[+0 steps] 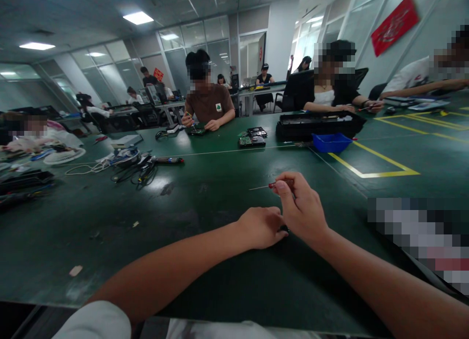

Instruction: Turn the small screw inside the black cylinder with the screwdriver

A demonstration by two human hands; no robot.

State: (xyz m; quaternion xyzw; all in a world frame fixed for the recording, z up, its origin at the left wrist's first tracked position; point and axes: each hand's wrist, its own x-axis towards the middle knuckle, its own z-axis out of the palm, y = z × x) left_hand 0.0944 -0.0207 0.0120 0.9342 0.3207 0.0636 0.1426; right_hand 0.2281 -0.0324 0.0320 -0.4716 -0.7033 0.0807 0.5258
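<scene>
My right hand (pixel 302 209) is raised a little above the green table (pixel 205 275), closed around the red handle of a screwdriver (pixel 260 188). Its thin metal shaft points left and touches nothing. Just below and to the left, my left hand (pixel 261 227) rests low over the table with its fingers curled. A small dark piece shows by the left thumb, partly behind the right hand, and its kind cannot be made out.
Circuit boards and hard drives (pixel 252 137) lie ahead, near a long black casing (pixel 318 125) and a blue tray (pixel 331 142). Tangled cables (pixel 137 165) spread at the left. Opposite, a person in a brown shirt (pixel 209 102) handles a board. Yellow tape (pixel 388 174) marks the right side.
</scene>
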